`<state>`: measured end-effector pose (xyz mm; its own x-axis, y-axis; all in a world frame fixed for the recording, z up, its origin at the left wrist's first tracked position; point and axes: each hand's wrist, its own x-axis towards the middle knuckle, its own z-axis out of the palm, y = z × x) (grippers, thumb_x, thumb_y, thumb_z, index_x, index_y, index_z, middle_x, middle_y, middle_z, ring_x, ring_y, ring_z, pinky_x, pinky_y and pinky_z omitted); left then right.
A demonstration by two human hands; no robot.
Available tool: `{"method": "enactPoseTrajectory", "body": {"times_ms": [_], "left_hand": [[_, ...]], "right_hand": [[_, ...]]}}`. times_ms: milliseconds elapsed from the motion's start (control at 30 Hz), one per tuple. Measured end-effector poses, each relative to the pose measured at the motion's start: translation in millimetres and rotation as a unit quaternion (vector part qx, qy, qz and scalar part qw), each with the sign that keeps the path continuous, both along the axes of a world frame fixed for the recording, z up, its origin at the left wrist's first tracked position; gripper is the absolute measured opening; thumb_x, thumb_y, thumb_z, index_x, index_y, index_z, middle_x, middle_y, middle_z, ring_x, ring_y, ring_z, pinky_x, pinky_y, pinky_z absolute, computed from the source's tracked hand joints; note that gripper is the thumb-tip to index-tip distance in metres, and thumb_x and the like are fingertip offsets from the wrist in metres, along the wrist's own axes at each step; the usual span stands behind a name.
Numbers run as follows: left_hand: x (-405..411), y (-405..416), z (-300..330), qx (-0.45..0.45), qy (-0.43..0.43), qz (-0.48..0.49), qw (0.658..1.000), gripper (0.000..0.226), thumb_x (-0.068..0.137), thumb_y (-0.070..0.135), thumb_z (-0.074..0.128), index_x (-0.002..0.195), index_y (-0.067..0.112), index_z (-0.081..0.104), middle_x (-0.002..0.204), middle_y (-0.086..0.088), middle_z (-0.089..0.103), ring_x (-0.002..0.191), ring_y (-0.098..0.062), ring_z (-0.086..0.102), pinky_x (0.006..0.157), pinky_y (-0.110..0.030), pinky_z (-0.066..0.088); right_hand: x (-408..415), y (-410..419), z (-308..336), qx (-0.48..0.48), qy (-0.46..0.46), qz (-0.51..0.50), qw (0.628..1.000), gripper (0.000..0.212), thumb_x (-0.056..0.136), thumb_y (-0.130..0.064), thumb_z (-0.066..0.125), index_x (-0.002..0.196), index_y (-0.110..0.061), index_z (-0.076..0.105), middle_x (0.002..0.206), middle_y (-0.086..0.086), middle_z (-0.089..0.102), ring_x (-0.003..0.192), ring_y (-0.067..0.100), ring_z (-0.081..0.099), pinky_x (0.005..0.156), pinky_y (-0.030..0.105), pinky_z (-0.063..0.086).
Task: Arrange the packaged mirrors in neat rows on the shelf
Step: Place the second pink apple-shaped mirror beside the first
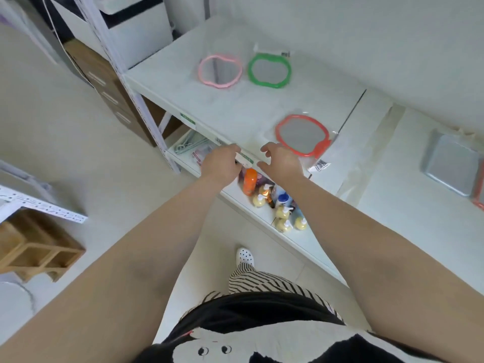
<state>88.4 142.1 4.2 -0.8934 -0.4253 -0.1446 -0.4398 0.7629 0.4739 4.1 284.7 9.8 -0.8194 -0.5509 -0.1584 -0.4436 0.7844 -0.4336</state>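
Observation:
Three packaged mirrors lie flat on the white shelf [230, 111]. A pink-framed mirror [219, 71] and a green-framed mirror [269, 71] sit side by side at the back. A red-framed mirror [302, 134] in a clear bag lies near the front edge. My left hand [221, 163] hovers at the shelf's front edge with fingers curled and nothing in it. My right hand [281, 159] is beside it, fingers spread, just left of the red mirror and not touching it.
A grey square item [451, 165] lies on the shelf section to the right. Below, a lower shelf holds an orange bottle [249, 182] and several pump bottles. Cardboard boxes [110, 93] stand left of the rack; a wooden organiser [34, 247] sits at far left.

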Motion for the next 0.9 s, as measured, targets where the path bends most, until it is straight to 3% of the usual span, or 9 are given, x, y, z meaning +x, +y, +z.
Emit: {"method": "enactPoseTrajectory", "body": {"times_ms": [433, 633, 900], "left_hand": [[-59, -152, 2, 0.006, 0.004, 0.025, 1.0, 0.041, 0.09, 0.02, 0.055, 0.131, 0.015, 0.051, 0.125, -0.007, 0.06, 0.11, -0.024, 0.059, 0.091, -0.033, 0.047], [-87, -229, -5, 0.006, 0.002, -0.05, 0.999, 0.041, 0.09, 0.02, 0.054, 0.131, 0.016, 0.051, 0.125, -0.005, 0.06, 0.113, -0.023, 0.057, 0.086, -0.031, 0.043], [-112, -319, -3, 0.035, 0.002, -0.106, 0.994, 0.043, 0.09, 0.02, 0.056, 0.132, 0.013, 0.051, 0.128, -0.007, 0.059, 0.117, -0.026, 0.056, 0.093, -0.035, 0.045]], "right_hand": [[-66, -153, -5, -0.006, -0.012, 0.014, 1.0, 0.038, 0.087, -0.027, 0.06, 0.124, -0.021, 0.054, 0.12, 0.0, 0.059, 0.113, 0.02, 0.053, 0.088, 0.035, 0.046], [-77, -215, -12, -0.016, -0.019, -0.08, 0.996, 0.039, 0.088, -0.028, 0.061, 0.126, -0.018, 0.054, 0.12, 0.003, 0.06, 0.113, 0.022, 0.054, 0.088, 0.037, 0.048], [-67, -276, -14, -0.006, -0.038, -0.202, 0.979, 0.04, 0.089, -0.03, 0.061, 0.126, -0.019, 0.052, 0.12, 0.004, 0.059, 0.113, 0.022, 0.054, 0.085, 0.034, 0.046]]}}
